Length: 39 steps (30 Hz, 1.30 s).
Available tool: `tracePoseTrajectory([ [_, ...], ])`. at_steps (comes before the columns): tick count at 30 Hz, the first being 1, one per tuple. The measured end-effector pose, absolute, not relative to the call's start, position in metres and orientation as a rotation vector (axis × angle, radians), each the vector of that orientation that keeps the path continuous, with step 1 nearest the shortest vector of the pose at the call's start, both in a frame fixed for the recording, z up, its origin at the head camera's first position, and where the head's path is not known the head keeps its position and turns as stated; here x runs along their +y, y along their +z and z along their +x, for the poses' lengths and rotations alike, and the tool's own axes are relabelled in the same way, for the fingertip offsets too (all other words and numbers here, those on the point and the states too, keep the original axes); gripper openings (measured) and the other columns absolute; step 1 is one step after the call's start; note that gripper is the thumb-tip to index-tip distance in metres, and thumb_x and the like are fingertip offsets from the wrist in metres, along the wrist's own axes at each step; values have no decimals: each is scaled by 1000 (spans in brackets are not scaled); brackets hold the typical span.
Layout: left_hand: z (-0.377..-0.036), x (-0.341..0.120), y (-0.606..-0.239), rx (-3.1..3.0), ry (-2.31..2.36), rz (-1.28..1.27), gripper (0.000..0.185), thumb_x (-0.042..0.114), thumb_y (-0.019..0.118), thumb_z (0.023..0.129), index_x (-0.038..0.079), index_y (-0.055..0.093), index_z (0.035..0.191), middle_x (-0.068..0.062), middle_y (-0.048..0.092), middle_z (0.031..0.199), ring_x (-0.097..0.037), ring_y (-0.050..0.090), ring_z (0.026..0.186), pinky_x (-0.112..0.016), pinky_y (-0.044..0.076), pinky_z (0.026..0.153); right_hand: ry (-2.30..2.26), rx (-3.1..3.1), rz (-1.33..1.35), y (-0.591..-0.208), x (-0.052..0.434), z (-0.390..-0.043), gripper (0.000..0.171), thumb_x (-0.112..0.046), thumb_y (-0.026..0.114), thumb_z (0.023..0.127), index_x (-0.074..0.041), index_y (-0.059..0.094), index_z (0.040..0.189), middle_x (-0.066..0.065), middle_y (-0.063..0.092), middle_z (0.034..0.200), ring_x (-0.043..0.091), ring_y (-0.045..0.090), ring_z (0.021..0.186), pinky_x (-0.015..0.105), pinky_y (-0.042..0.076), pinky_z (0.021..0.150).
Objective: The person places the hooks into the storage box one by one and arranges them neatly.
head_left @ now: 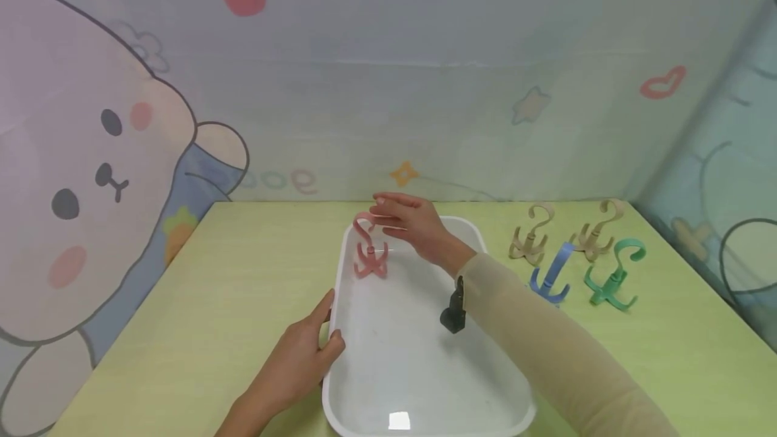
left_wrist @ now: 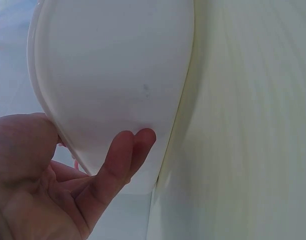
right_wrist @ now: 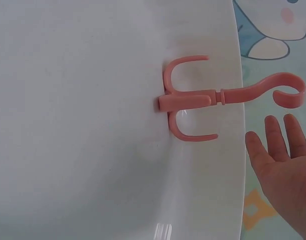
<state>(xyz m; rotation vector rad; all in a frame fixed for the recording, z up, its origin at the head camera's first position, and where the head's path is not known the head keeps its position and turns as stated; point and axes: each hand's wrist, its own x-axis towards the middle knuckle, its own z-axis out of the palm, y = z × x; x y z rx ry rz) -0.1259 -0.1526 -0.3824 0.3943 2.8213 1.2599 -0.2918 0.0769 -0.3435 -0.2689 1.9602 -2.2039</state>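
A pink rotating hook hanger (head_left: 371, 263) stands at the far left end of a white tray (head_left: 419, 363), its curved top hook upward. Just right of that hook is my right hand (head_left: 419, 226), fingers extended. In the right wrist view the fingers (right_wrist: 277, 140) are apart from the pink hanger (right_wrist: 188, 101), with nothing in them. My left hand (head_left: 297, 359) grips the tray's left side. The left wrist view has its fingers (left_wrist: 115, 157) against the outer wall of the tray (left_wrist: 113, 75); the thumb is by the rim.
Right of the tray stand two beige hook hangers (head_left: 530, 245) (head_left: 591, 243), a blue one (head_left: 551, 282) partly behind my right sleeve (head_left: 546, 329), and a green one (head_left: 612, 286). A printed cloth (head_left: 449, 86) rises behind the yellow-green table (head_left: 243, 275).
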Motion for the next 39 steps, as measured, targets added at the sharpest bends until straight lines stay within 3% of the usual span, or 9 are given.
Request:
tracePoseTrajectory([
  [24,-127,-153,-381,2833,1218,403,72,13,56,98,3,32,165,-14,64,147,-8,66,83,-27,55,81,-2242,1979,-334,-322,93,-272,41,-18,63,106,-5,63,145,26,64,144,38,63,134,46,50,115],
  [39,-128,-153,-383,2825,1233,405,71,13,56,98,4,33,165,-16,64,146,-6,67,80,-24,56,75,-2280,1957,-333,-317,105,-255,40,-16,65,104,-2,64,142,13,76,129,34,68,129,44,52,112],
])
